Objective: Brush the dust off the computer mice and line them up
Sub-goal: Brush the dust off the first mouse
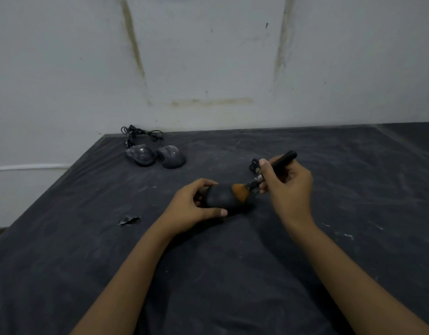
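The left hand (194,209) curls around a black mouse (222,198) near the middle of the dark tabletop (329,262). Its thumb lies along the near side of the mouse and its fingers wrap over the far side, so the mouse is gripped at its left end and rests on the surface. The hand is partly closed, shaped to the mouse's width.

The right hand (287,187) holds a brush (261,177) by its black handle, pinched between thumb and fingers, with the other fingers folded in below. The handle points up and to the right, away from the person. The brush's orange-brown bristles touch the right end of the mouse.

A bit of black cord (254,164) shows just behind the right hand; what it joins to cannot be seen.

Two more mice (155,156) sit side by side, touching or nearly so, at the far left of the tabletop, well apart from the hands. Both look grey with dust. A tangle of black cable (142,135) lies just behind them against the wall (208,56).

A small dark scrap (129,220) lies on the tabletop to the left of the left forearm. Pale dust streaks mark the surface.
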